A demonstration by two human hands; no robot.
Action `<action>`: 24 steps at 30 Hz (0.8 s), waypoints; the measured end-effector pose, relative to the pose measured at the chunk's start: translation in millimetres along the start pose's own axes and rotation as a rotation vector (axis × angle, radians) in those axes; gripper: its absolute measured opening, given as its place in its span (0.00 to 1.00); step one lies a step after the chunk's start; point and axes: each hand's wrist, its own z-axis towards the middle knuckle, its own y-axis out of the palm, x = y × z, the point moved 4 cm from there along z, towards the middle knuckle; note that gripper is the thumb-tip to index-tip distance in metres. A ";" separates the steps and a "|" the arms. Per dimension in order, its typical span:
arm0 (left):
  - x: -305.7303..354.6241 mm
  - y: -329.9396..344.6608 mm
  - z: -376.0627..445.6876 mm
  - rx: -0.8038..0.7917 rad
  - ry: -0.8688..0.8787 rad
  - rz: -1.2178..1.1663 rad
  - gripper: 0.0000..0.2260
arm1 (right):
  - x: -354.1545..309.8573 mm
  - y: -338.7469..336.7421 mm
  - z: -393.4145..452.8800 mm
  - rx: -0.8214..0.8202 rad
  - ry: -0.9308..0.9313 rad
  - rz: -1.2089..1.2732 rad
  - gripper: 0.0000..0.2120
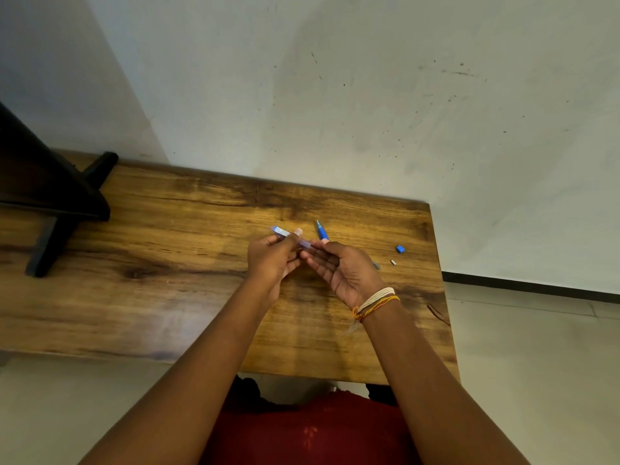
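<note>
Both hands meet over the middle of a wooden table (167,297). My left hand (273,260) grips a clear pen barrel (285,233) with a blue end that sticks out to the upper left. My right hand (339,266) pinches the barrel's near end between thumb and fingers. A blue pen part with a pointed tip (322,230) shows just behind my right fingers; whether it lies on the table or is held I cannot tell.
A small blue cap (400,249) and a tiny white piece (393,262) lie on the table to the right. A black stand (50,196) occupies the far left. The table's right edge (443,290) borders a tiled floor; a white wall is behind.
</note>
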 end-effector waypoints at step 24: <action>-5.3 -2.5 3.5 -0.056 -0.224 -0.251 0.05 | -14.8 2.1 -1.7 0.005 -0.157 -0.255 0.12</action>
